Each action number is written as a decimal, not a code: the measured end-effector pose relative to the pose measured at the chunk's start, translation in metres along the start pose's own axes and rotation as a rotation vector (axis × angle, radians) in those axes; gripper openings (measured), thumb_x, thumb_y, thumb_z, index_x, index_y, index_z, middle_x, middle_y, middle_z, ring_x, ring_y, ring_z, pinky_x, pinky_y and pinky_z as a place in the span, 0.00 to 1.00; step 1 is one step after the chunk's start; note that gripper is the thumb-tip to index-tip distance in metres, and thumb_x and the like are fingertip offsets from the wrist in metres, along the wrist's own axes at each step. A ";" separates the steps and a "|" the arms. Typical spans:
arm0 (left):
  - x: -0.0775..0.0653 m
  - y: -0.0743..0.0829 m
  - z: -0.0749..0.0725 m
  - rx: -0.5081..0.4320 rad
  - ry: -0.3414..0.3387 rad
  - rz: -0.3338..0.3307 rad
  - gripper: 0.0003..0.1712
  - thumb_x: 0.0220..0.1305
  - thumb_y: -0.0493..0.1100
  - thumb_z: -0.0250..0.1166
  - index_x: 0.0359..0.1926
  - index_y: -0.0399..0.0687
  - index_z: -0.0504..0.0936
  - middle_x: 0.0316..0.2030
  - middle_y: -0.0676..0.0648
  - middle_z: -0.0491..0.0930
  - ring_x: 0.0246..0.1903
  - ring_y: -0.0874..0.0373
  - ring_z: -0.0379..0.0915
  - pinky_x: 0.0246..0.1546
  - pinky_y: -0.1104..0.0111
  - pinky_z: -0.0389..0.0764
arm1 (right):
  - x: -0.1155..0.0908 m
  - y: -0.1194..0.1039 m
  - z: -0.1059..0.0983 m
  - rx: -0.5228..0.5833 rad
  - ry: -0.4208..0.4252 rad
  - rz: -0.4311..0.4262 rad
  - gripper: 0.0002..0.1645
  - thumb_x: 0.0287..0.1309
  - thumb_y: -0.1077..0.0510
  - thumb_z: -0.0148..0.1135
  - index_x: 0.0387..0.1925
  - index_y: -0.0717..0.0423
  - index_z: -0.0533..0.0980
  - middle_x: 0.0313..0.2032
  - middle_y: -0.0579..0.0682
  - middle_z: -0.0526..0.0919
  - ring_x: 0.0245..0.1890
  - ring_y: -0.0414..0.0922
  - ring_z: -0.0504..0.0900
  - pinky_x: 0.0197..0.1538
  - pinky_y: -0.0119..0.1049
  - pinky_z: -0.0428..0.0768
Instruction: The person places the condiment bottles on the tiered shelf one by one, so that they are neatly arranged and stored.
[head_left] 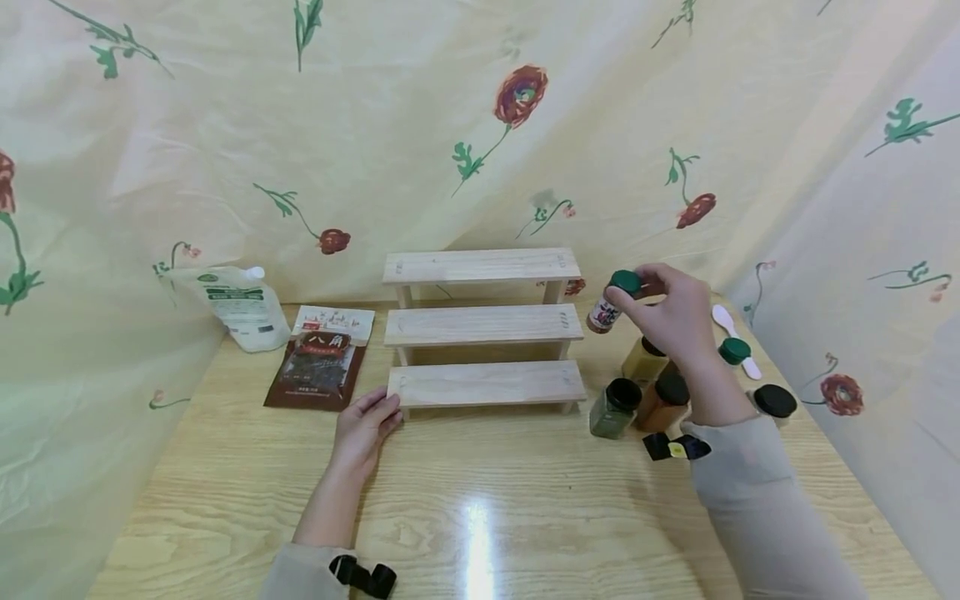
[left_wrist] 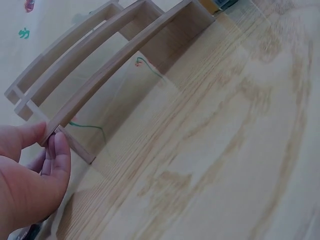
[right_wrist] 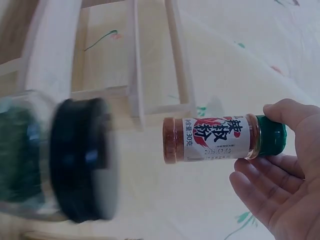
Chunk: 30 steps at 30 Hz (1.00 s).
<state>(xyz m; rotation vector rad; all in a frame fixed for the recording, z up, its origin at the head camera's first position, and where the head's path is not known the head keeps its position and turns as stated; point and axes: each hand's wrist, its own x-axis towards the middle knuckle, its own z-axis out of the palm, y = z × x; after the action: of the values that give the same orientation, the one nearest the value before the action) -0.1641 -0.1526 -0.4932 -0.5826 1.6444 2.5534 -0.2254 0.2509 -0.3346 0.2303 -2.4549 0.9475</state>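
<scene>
Pale sleeves [head_left: 750, 475] reach over the near part of the desk [head_left: 555, 508]. The left hand [head_left: 363, 429] pinches the near left end of the three-tier wooden rack [head_left: 487, 383], thumb above, fingers below. To the rack's right stand black-lidded jars [head_left: 613, 412]. Beyond them, the right hand [head_left: 675, 312] grips a red-powder bottle [head_left: 602, 317] by its green cap [head_left: 626, 282], tilted, just beside the rack and apart from it. The step in hand appears to be shelving the bottle; the next move probably calls for bringing it over a tier, righting it and lowering it base first while the left hand steadies the rack.
</scene>
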 end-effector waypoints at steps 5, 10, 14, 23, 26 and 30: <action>0.001 0.001 0.000 -0.007 0.002 0.000 0.26 0.70 0.27 0.61 0.66 0.22 0.66 0.43 0.45 0.77 0.35 0.62 0.82 0.46 0.74 0.86 | 0.014 -0.011 0.001 0.019 -0.002 -0.028 0.23 0.59 0.47 0.74 0.44 0.62 0.83 0.35 0.57 0.87 0.32 0.32 0.80 0.34 0.22 0.75; 0.000 0.001 0.000 -0.018 0.008 0.007 0.26 0.70 0.27 0.61 0.65 0.21 0.66 0.41 0.46 0.78 0.33 0.62 0.82 0.45 0.75 0.87 | 0.024 -0.021 0.007 0.047 -0.005 -0.034 0.23 0.59 0.47 0.74 0.45 0.63 0.82 0.36 0.57 0.86 0.33 0.32 0.79 0.33 0.21 0.75; -0.001 0.001 0.001 -0.022 0.012 0.017 0.26 0.69 0.26 0.61 0.65 0.20 0.67 0.40 0.45 0.79 0.32 0.62 0.82 0.44 0.75 0.87 | 0.031 -0.029 0.013 0.079 0.007 -0.066 0.21 0.58 0.50 0.75 0.43 0.63 0.83 0.34 0.58 0.87 0.30 0.25 0.77 0.32 0.19 0.75; -0.002 0.000 0.002 -0.032 0.018 0.034 0.26 0.69 0.26 0.62 0.64 0.19 0.67 0.39 0.45 0.79 0.31 0.62 0.82 0.43 0.75 0.87 | 0.043 -0.048 0.035 0.149 -0.034 -0.091 0.22 0.58 0.50 0.75 0.43 0.64 0.83 0.34 0.57 0.86 0.31 0.36 0.82 0.30 0.17 0.78; -0.003 0.000 0.003 -0.037 0.021 0.044 0.26 0.68 0.26 0.62 0.64 0.18 0.67 0.39 0.45 0.80 0.31 0.62 0.82 0.43 0.74 0.87 | 0.046 -0.052 0.044 0.157 -0.047 -0.090 0.22 0.58 0.49 0.75 0.44 0.63 0.83 0.35 0.57 0.86 0.33 0.45 0.84 0.30 0.17 0.79; -0.003 -0.002 0.004 -0.006 0.043 0.082 0.25 0.67 0.26 0.63 0.62 0.19 0.70 0.35 0.47 0.82 0.30 0.62 0.82 0.42 0.73 0.88 | 0.051 -0.057 0.052 0.172 -0.036 -0.090 0.22 0.58 0.50 0.75 0.45 0.63 0.83 0.36 0.57 0.86 0.33 0.44 0.84 0.28 0.17 0.79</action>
<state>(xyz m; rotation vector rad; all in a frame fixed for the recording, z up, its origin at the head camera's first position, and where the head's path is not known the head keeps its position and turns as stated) -0.1617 -0.1476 -0.4923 -0.5866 1.7095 2.6217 -0.2711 0.1746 -0.3085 0.4168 -2.3744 1.1240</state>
